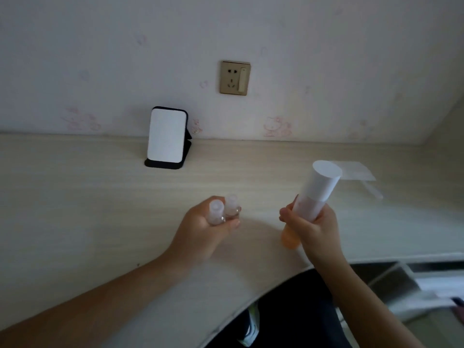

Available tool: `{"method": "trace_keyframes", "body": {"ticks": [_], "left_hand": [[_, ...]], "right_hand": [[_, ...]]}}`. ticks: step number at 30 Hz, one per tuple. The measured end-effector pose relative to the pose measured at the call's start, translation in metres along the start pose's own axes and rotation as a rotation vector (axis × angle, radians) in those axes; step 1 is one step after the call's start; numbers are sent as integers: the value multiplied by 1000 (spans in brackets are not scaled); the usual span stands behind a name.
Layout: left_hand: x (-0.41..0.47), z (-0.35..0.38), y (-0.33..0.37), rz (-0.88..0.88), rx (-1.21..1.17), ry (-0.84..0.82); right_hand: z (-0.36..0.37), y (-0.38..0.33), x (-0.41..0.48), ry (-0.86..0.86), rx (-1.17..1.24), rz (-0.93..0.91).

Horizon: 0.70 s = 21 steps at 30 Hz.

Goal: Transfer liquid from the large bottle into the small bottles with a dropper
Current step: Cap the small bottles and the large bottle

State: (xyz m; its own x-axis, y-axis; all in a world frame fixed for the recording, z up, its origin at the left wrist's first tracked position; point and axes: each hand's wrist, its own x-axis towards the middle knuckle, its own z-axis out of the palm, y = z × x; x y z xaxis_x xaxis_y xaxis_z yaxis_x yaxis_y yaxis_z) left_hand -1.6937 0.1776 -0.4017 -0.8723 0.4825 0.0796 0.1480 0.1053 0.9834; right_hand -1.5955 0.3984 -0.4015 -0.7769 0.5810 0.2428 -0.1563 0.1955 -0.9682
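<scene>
Left hand [200, 232]: fingers closed around two small bottles [223, 212], side by side, capped ends up, above the worktop [100, 197]. Right hand [311, 227]: fingers closed around the large bottle [316, 192], tilted, white cap uppermost, orange lower end showing below the fingers. A mirror stand [167, 139] sits well beyond the left fingers, against the wall.

A black-framed rectangular stand [167, 138] is set on the pale wooden desk [75, 197], against the wall. Right of the stand, nearer the desk's front edge, two small clear plastic bottles [223, 212] are held; further right, a tall white-capped bottle [311, 199].
</scene>
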Motion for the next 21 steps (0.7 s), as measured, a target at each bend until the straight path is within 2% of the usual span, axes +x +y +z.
{"method": "trace_keyframes", "body": {"ticks": [7, 13, 21], "left_hand": [[-17, 47, 10, 84, 43, -131], [-48, 85, 23, 223, 120, -280], [-76, 167, 30, 94, 147, -540]], "right_hand": [[-27, 1, -31, 164, -24, 30], [-74, -6, -95, 242, 130, 15], [-164, 32, -180, 508, 67, 104]]}}
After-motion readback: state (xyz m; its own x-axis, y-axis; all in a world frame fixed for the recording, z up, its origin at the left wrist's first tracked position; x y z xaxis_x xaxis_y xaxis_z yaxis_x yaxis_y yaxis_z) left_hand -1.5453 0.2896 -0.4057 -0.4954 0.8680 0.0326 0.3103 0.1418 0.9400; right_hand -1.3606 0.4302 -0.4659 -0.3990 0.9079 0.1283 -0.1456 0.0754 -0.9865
